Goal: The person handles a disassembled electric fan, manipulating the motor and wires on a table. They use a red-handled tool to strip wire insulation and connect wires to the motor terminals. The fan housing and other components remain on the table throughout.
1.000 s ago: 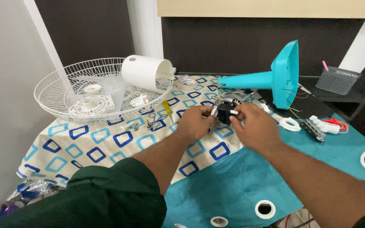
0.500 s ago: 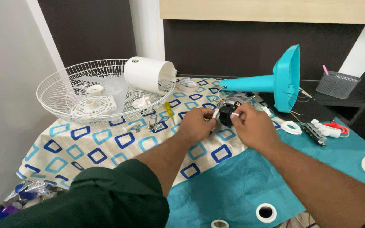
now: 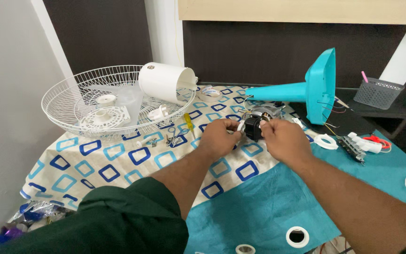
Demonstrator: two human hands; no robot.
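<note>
Motor (image 3: 254, 123) sits gripped between our left hand (image 3: 219, 137) and right hand (image 3: 283, 138), near the turquoise fan stand (image 3: 306, 89) on the tabletop (image 3: 118, 160).

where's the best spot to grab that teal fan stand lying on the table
Probably the narrow end of the teal fan stand: it lies on its side, so the slim neck runs level and bare, thin enough for fingers to wrap. Come from above. The wide base stands on edge with wires trailing near it.
</note>
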